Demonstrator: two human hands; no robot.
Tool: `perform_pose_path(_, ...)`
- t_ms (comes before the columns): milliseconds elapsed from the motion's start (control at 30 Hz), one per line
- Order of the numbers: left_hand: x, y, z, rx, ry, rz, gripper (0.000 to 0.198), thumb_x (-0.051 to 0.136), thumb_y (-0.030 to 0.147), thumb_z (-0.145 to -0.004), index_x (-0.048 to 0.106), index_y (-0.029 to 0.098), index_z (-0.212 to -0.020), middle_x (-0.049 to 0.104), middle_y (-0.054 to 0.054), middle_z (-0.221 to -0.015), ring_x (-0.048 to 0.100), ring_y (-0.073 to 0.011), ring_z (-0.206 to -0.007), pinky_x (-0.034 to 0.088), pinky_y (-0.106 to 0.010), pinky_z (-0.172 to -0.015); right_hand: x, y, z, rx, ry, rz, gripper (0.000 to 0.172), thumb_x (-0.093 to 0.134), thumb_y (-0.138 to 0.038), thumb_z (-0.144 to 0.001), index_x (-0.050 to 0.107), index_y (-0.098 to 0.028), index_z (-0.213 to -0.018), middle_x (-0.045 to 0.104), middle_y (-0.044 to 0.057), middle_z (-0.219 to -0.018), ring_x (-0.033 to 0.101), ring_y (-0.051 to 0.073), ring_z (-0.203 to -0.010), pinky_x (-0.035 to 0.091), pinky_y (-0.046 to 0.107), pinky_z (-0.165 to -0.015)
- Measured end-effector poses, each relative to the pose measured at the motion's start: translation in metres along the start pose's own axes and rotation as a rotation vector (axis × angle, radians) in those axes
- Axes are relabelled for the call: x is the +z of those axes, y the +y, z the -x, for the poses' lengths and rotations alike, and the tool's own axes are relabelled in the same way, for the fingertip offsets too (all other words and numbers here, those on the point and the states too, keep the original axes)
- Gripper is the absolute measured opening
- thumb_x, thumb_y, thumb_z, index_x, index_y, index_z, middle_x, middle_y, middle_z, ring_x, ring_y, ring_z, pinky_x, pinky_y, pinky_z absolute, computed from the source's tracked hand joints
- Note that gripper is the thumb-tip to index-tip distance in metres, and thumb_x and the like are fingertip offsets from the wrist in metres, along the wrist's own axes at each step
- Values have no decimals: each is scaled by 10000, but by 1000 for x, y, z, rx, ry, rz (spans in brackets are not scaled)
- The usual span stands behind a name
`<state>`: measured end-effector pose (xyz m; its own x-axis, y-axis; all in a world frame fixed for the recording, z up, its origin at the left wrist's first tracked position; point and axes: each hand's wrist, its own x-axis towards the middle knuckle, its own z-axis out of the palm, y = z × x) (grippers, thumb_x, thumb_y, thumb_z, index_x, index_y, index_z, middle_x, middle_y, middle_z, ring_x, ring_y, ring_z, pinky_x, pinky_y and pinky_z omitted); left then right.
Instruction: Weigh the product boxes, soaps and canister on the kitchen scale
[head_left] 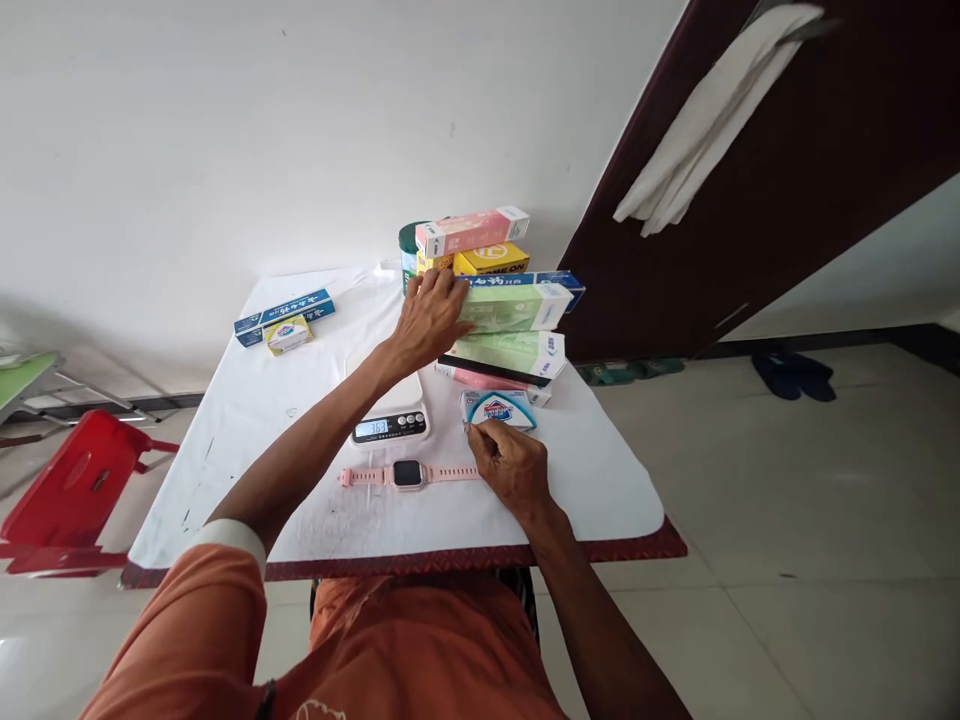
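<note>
My left hand (433,312) reaches across the kitchen scale (391,427) to the stacked cartons. Its fingers and thumb close around the left end of a long green carton (517,308), which looks like a toothpaste box. My right hand (514,465) is closed near the table's front. Whatever its fingers may hold is hidden. Just beyond it lies a blue-and-white soap box (498,409). A pink smartwatch (408,474) lies flat before the scale, its strap end beside my right hand. The scale's display is lit, and my left forearm covers part of its plate.
A pink carton (476,231) tops a yellow box (491,260), next to a green canister (409,250). Under my left hand's carton lies another green carton (510,355). Blue toothpaste boxes (285,315) and a yellow soap box (288,335) lie left. A red chair (67,490) stands left.
</note>
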<state>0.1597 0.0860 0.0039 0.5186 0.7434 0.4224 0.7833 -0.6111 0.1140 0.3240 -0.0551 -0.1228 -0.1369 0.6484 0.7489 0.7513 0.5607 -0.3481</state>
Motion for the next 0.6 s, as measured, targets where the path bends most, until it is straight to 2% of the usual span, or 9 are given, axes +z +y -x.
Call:
perform_pose_path(100,7,-5,-7,47,30,52,445,720,462,-929,560,185,-1238,549,-170,-1294,480,-408,-1282,374,-590,-1073,0,0,0,4,-22,17,371,564,-281,-1038,558,-204,-675,562,-33,-557,478,90,-505,351,230,-565)
perform_pose_path(200,10,-9,-9,81,85,170,437,720,489,-928,549,218,-1224,556,-149,-1246,530,-368,-1211,433,-530,-1015,-1,0,0,-15,-4,19,346,594,-252,-1023,559,-200,-683,567,-38,-561,484,88,-506,349,232,-557)
perform_pose_path(300,-4,-16,6,86,153,234,415,723,502,-925,551,233,-1190,586,-122,-1196,564,-320,-1131,476,-469,-958,-2,1,0,-22,28,14,325,618,-230,-1010,558,-198,-692,569,-40,-567,491,87,-510,351,232,-560)
perform_pose_path(367,-26,-24,31,62,172,250,395,721,497,-927,550,238,-1172,605,-100,-1173,574,-286,-1088,492,-433,-929,-1,1,0,-20,31,14,320,617,-232,-1010,558,-201,-697,575,-39,-569,497,90,-515,349,233,-562)
perform_pose_path(500,-79,-42,99,-92,151,243,342,715,454,-929,553,234,-1135,619,-63,-1121,580,-235,-1002,494,-380,-869,1,1,0,-44,31,36,341,610,-246,-1011,544,-208,-679,572,-35,-560,491,95,-515,341,237,-566)
perform_pose_path(600,-96,-58,143,-225,85,217,316,722,409,-906,556,231,-1108,615,-45,-1069,575,-223,-964,486,-364,-832,2,1,-1,-74,39,46,353,619,-238,-1003,526,-207,-664,550,-43,-545,477,89,-501,335,235,-556)
